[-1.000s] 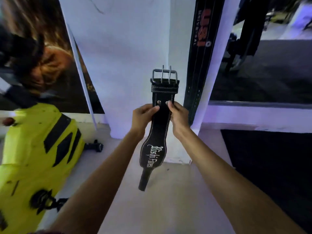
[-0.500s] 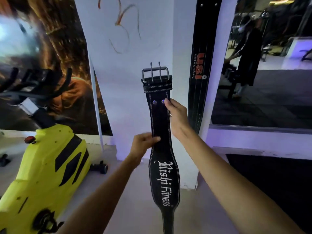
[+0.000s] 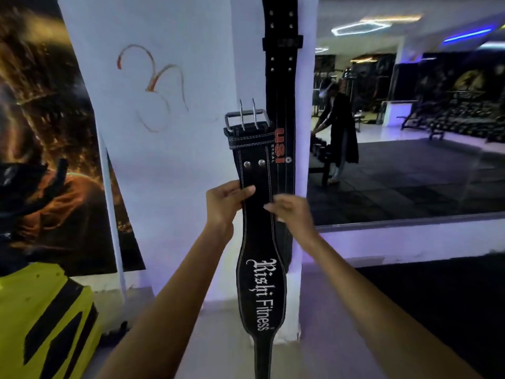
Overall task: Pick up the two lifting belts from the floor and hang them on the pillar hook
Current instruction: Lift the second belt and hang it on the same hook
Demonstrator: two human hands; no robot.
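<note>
A black lifting belt (image 3: 259, 242) marked "Rishi Fitness" is held upright in front of a white pillar (image 3: 175, 149), its steel buckle (image 3: 246, 117) at the top and its tail hanging toward the pale floor (image 3: 224, 337). The left hand (image 3: 222, 203) pinches the belt's left edge; the right hand (image 3: 289, 212) is blurred at the right edge, so its grip cannot be told. A second black belt (image 3: 281, 64) hangs flat against the pillar behind. A mirror (image 3: 410, 132) reflects a dim gym, and a yellow machine (image 3: 41, 318) stands at lower left
</note>
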